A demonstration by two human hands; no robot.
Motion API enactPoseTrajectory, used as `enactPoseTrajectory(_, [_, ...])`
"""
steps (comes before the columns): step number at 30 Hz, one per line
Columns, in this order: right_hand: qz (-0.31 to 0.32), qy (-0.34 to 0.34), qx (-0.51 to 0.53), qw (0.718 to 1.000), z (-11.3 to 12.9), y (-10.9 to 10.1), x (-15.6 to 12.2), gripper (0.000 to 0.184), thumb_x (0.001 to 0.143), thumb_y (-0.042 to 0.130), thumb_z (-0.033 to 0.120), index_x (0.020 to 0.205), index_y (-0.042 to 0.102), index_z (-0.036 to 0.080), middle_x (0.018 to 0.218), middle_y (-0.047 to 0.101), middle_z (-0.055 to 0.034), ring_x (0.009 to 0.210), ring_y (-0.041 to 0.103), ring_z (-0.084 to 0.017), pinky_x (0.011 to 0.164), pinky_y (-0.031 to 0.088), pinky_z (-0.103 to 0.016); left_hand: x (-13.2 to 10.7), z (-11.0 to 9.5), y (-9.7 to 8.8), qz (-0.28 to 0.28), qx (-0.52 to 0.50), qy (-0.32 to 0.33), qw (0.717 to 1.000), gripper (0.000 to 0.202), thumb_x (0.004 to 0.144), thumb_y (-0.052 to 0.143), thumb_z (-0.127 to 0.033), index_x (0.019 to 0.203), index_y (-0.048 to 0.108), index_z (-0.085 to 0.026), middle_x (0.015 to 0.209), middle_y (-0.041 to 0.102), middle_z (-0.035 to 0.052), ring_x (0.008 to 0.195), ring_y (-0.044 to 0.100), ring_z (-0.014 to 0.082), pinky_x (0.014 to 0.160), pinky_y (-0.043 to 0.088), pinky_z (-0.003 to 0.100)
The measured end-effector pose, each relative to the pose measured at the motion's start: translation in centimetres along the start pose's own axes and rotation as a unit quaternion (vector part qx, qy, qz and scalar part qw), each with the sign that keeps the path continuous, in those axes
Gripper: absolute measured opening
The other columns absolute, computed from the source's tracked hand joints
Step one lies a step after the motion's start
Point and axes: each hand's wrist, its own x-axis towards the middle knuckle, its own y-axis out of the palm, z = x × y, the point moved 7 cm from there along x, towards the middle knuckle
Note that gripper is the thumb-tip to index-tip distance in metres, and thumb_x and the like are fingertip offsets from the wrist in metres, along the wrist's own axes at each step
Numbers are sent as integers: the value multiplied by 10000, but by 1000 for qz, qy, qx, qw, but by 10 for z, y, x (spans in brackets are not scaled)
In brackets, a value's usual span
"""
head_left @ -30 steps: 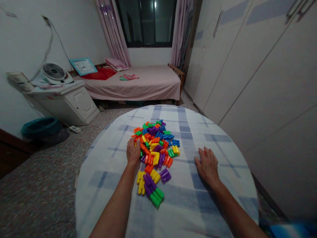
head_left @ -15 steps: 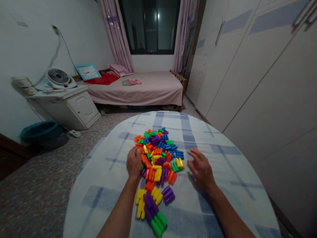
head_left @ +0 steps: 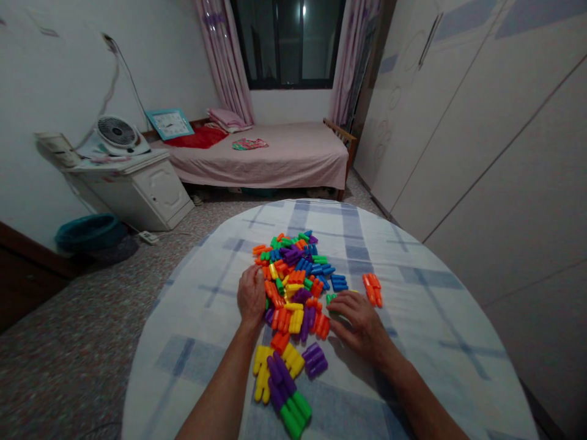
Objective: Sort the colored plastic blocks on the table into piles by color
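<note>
Head view: closest to us lie joined blocks [head_left: 279,382], yellow, purple and green. Our left hand [head_left: 251,295], fingers pressed together, and our right hand [head_left: 358,318], fingers spread, touch both sides of the bright block pile [head_left: 298,275] mid-table [head_left: 422,324]. An orange piece [head_left: 372,288] sits apart.

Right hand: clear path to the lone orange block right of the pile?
Probably yes. The orange block lies alone on the tablecloth, apart from the pile and just beyond the right hand. Only bare cloth shows between them, and nothing covers it.
</note>
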Motion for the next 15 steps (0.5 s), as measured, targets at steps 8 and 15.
enactPoseTrajectory(8, [87,6,-9,996,28,26,3,336,783,627,224,1116,592,242,1016,642,-50,977,532,-228,861,407,-394,0,-3,-2,-12,-5,12,1000,398,908,310,-378,1064,614,-175,1109,620,101,1062,556,230,975,430,406])
enactPoseTrajectory(15, [-154,104,-115,976,-20,-28,-8,328,863,522,294,1178,546,206,1126,609,-95,1050,528,-242,903,390,-408,1,0,0,-14,-3,12,1000,389,904,313,-376,1044,617,-179,1088,624,101,1072,554,232,989,423,409])
